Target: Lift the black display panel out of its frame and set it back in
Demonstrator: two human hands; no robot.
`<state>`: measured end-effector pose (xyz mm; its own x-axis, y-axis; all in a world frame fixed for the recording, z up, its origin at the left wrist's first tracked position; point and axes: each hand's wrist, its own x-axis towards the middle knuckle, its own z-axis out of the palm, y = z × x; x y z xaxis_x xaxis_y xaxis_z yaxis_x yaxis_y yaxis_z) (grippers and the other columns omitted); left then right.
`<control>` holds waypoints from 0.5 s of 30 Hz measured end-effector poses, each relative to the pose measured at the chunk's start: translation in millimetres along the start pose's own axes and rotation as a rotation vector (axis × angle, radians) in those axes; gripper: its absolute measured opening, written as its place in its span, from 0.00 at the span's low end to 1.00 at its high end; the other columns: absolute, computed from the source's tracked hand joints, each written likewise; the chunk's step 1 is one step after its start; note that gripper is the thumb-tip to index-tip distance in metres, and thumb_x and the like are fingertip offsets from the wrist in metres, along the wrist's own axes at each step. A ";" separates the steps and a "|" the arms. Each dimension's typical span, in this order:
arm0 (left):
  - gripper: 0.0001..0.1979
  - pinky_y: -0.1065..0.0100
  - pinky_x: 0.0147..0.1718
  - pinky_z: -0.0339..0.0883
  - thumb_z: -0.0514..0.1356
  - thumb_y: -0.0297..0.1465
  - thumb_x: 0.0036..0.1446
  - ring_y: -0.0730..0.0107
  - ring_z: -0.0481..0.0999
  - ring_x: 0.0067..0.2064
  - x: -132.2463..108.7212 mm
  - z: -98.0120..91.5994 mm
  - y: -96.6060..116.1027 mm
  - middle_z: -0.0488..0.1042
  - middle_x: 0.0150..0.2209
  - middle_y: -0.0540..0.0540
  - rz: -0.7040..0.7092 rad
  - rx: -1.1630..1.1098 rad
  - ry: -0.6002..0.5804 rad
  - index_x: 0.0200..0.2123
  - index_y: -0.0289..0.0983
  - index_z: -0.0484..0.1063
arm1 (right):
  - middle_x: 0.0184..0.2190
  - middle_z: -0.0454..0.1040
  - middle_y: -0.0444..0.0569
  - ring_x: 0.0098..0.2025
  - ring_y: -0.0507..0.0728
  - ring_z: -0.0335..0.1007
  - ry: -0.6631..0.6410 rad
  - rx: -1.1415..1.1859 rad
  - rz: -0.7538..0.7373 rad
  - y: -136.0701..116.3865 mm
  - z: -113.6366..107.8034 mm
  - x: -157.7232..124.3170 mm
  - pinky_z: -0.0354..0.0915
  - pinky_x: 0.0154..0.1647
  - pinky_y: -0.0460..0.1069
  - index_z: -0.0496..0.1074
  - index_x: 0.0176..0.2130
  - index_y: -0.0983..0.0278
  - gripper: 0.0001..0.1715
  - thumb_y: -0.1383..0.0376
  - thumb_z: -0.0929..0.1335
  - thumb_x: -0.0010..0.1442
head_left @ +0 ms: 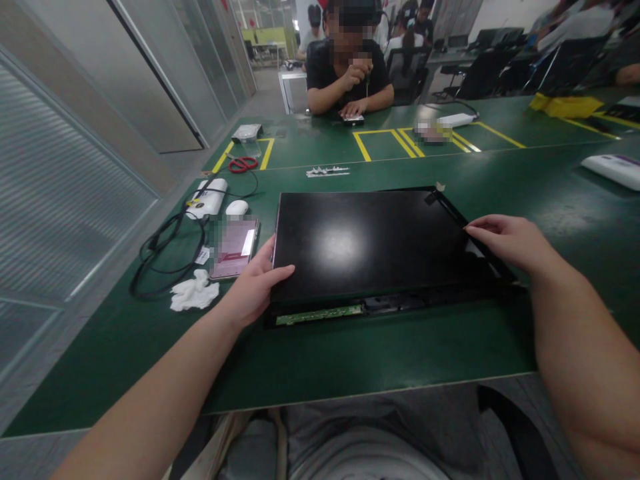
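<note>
L hand [255, 283] sits at the near-left corner of the display panel [373, 243]: thumb lying over the glossy top face, fingers curled under/along the left edge, so a loose pinch grip on the panel edge. R hand [510, 241] is at the right edge, palm down, fingers stretched flat and mostly open, tips on the black frame [453, 208] that runs along the panel's right side; looks like pressing/steadying, not a closed grip. Can't tell if any R fingers hook under.

Panel lies flat on the green table [350, 353], between both hands, directly in front of the person, near edge close to the table's front. Thin green circuit strip [320, 315] exposed along the near edge, just beside the L hand.

Risks (judgement): panel is thin and wide, held only at 2 edges, so lifting unevenly could flex or crack it. L thumb on the face may smudge or press the screen. Circuit strip is bare, so a slip of the L hand could bend or snag it. Frame on the R looks part-separated; twisting could snap it.

Further out, L side: phone [234, 248] just beside the L hand, white mouse [237, 207], black cable [167, 250], crumpled white tissue [194, 291], red scissors [243, 164]. Another person [347, 73] works at the far side, well apart.
</note>
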<state>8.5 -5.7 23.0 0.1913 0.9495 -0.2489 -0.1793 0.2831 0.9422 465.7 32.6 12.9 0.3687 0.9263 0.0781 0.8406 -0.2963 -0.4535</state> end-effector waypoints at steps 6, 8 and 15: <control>0.47 0.56 0.56 0.79 0.69 0.25 0.54 0.48 0.80 0.59 -0.2 -1.5 0.9 0.77 0.63 0.43 -0.017 -0.014 -0.016 0.75 0.47 0.58 | 0.32 0.81 0.51 0.36 0.61 0.75 -0.023 -0.011 0.030 -5.1 -1.6 -1.6 0.67 0.41 0.55 0.82 0.37 0.61 0.19 0.52 0.68 0.53; 0.47 0.55 0.57 0.78 0.69 0.25 0.54 0.48 0.79 0.60 -0.5 -1.3 2.0 0.76 0.65 0.44 -0.017 -0.008 -0.018 0.75 0.48 0.57 | 0.32 0.80 0.51 0.36 0.61 0.74 -0.021 -0.022 0.037 -7.9 -2.8 -2.8 0.67 0.41 0.55 0.81 0.36 0.61 0.19 0.52 0.68 0.53; 0.50 0.57 0.56 0.78 0.70 0.25 0.54 0.49 0.79 0.60 -0.6 -1.8 6.2 0.75 0.65 0.44 -0.039 -0.011 -0.044 0.76 0.50 0.55 | 0.30 0.80 0.51 0.35 0.61 0.74 -0.007 -0.012 0.040 -6.8 -3.4 -3.2 0.67 0.41 0.56 0.81 0.35 0.60 0.17 0.52 0.69 0.51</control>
<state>5.6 -4.3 28.6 0.2404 0.9309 -0.2751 -0.1811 0.3215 0.9294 460.2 30.9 18.7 0.3994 0.9152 0.0541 0.8300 -0.3359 -0.4452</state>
